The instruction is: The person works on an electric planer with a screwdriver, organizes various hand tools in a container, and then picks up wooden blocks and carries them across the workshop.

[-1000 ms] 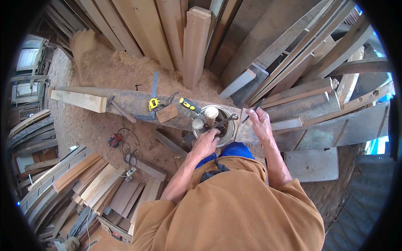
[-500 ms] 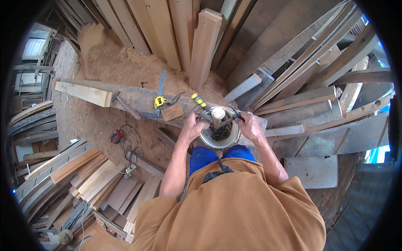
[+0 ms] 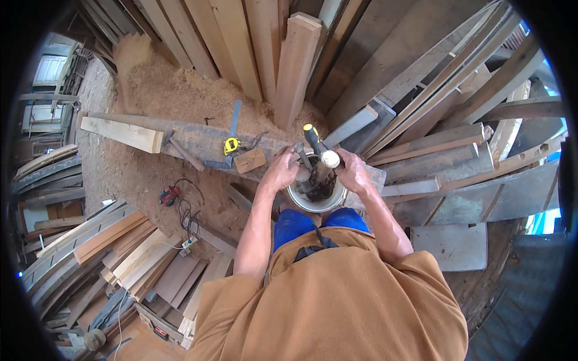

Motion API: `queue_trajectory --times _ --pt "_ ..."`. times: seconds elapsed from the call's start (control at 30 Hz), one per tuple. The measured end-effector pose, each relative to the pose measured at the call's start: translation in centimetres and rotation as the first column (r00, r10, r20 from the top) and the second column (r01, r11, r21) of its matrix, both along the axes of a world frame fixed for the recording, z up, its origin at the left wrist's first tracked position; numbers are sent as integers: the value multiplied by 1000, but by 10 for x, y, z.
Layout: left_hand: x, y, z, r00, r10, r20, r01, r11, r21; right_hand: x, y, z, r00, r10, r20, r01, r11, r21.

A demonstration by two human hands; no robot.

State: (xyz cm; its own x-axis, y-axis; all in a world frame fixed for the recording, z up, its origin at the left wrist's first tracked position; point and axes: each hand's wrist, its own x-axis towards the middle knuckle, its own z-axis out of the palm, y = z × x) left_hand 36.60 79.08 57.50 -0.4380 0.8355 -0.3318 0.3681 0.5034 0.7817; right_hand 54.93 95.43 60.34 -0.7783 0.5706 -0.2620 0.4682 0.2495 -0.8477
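Observation:
Between my knees stands a white bucket [image 3: 293, 195] filled with hand tools. My left hand [image 3: 280, 171] is closed at its left rim, its fingers on a grey metal tool [image 3: 303, 159] that looks like a hammer. My right hand [image 3: 354, 172] is at the opposite rim with curled fingers; whatever they grip is hidden. A thick handle with a pale round end [image 3: 329, 159] sticks up from the bucket close to the right fingers. Behind it rises a yellow-and-black handle [image 3: 312, 136]. Dark tools lower in the bucket are hard to make out.
On the long beam ahead lie a yellow tape measure [image 3: 231, 145], a blue-grey square [image 3: 235, 118], a wood block [image 3: 250, 160] and a hammer [image 3: 182, 150]. Boards [image 3: 296, 69] lean beyond the sawdust [image 3: 153, 81]. A red power tool [image 3: 169, 195] with a cord sits at left.
The yellow-and-black handle has swung right and now stands more upright. The pale-ended handle has shifted right. The dark tool seen in my right hand no longer shows.

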Motion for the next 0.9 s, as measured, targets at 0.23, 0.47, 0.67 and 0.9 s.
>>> queue_trajectory --times 0.23,0.47,0.67,0.9 --pt "19 -19 -12 974 -22 -224 16 999 -28 -9 -3 30 989 108 97 -85 971 -223" --pt "10 -5 8 978 -140 -153 143 990 6 -23 -20 7 978 176 -108 -199 943 -268" --pt "11 -16 -19 979 -73 -192 88 993 74 -26 -8 18 973 212 -95 -231 923 -308" --pt "26 -18 -19 993 90 -77 -81 990 117 0 17 23 960 279 23 -228 825 -518"
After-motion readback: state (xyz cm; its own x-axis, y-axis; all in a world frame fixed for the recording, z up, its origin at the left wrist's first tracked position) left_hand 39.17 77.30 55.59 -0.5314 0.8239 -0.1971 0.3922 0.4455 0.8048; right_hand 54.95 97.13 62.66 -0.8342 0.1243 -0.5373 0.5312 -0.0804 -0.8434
